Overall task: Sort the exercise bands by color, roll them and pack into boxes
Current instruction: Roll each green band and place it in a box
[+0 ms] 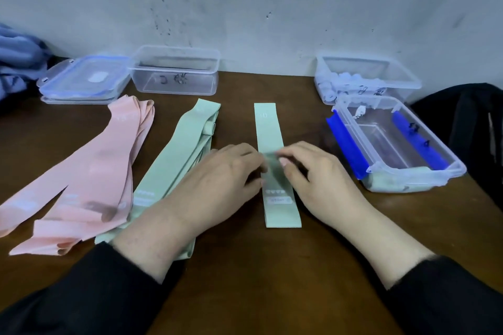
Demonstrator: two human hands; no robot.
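Fingers (254,156) on green band (268,128); nearby box (402,171) seemingly green-filled.

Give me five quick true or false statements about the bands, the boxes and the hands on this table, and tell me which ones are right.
1. Both hands are on the single green band lying lengthwise in the middle. True: the left hand and right hand meet at its middle.
2. The pink bands lie right of the green pile. False: they lie to its left.
3. The box with blue clips has its lid on. False: it is open on top.
4. The clear box by the wall beside the lid holds pink rolls. False: no rolls show in it.
5. The far right box holds pale rolled bands. True.
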